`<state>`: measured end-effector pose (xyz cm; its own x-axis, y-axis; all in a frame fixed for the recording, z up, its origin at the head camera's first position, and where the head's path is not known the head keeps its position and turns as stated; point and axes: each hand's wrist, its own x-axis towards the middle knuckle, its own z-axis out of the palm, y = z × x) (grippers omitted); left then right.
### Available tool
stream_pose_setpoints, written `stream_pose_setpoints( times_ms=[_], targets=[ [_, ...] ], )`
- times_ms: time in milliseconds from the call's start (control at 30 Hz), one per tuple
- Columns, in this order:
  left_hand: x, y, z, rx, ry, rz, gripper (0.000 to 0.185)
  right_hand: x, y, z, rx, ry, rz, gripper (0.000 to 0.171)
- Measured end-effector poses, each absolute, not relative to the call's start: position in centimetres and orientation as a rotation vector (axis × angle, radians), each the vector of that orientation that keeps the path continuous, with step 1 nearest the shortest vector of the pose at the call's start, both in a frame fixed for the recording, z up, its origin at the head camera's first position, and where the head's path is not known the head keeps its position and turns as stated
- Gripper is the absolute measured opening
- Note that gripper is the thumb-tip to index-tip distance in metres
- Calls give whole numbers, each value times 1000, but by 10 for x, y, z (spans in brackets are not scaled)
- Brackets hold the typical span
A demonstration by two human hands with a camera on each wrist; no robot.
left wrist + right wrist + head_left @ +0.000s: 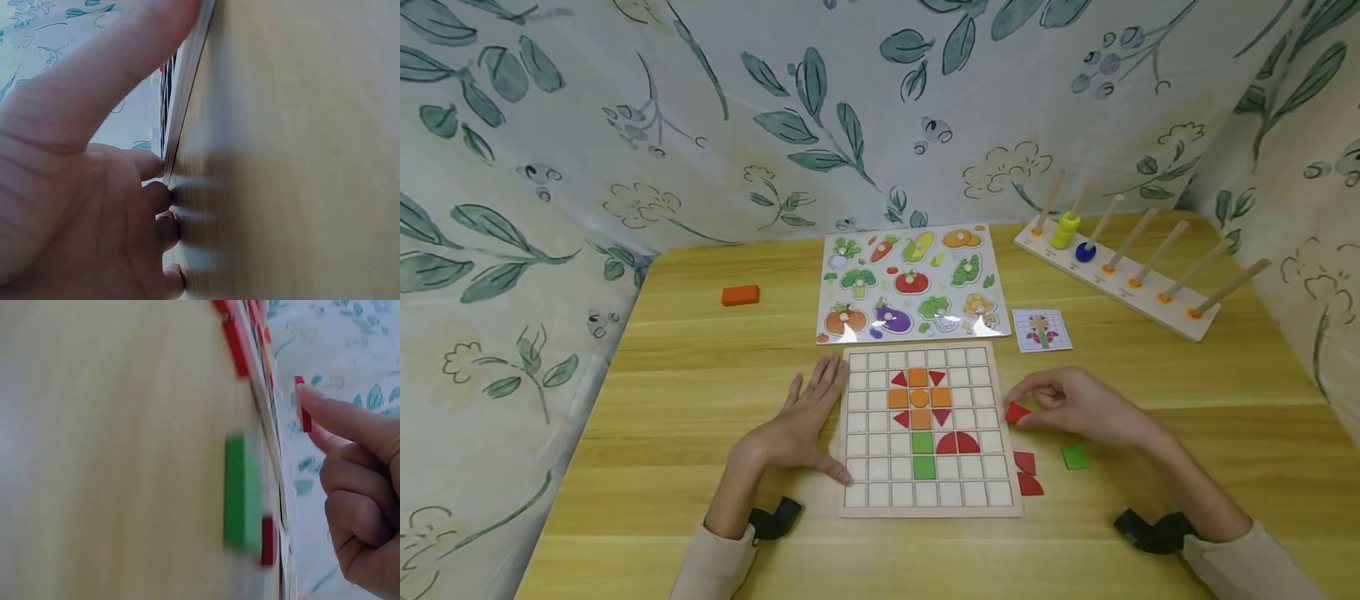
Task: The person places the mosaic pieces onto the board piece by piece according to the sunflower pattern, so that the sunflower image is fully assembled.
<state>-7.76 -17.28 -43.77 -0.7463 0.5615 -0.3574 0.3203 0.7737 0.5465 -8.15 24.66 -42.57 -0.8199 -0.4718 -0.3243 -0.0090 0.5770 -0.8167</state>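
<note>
A wooden grid board holds a flower of coloured tiles: orange squares round an orange disc, red triangles, green squares and two red quarter-round tiles. My left hand lies spread along the board's left side, thumb at its edge in the left wrist view too. Thumb and forefinger of my right hand pinch a red tile just off the board's right edge; its shape is partly hidden. Below that hand lie two red quarter-round tiles and a green square tile.
Behind the board lies a vegetable puzzle, with a small pattern card at its right. A pegged wooden stand with yellow and blue rings occupies the back right. An orange block lies at the left.
</note>
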Motion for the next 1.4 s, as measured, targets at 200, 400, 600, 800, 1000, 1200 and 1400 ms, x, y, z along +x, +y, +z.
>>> stream_pose_setpoints(
  times_ms=[200, 400, 600, 800, 1000, 1200, 1400],
  targets=[
    [-77, -173, -436, 651, 2450, 620, 156, -71, 206, -421, -561, 2142, -1242, 26],
    [-79, -171, -436, 667, 2457, 607, 155, -64, 176, -425, -630, 2112, -1173, 22],
    [-79, -170, -435, 669, 2456, 609, 155, -61, 166, -431, -651, 2107, -1154, 19],
    [-78, -170, -436, 665, 2458, 613, 155, -62, 165, -435, -652, 2126, -1169, 19],
    [-78, -171, -436, 656, 2459, 620, 155, -64, 164, -438, -625, 2148, -1178, 16],
    [-78, -171, -436, 647, 2456, 621, 155, -64, 162, -439, -606, 2158, -1182, 18],
    [-78, -171, -437, 641, 2453, 625, 155, -62, 161, -439, -619, 2112, -1185, 21]
  ],
)
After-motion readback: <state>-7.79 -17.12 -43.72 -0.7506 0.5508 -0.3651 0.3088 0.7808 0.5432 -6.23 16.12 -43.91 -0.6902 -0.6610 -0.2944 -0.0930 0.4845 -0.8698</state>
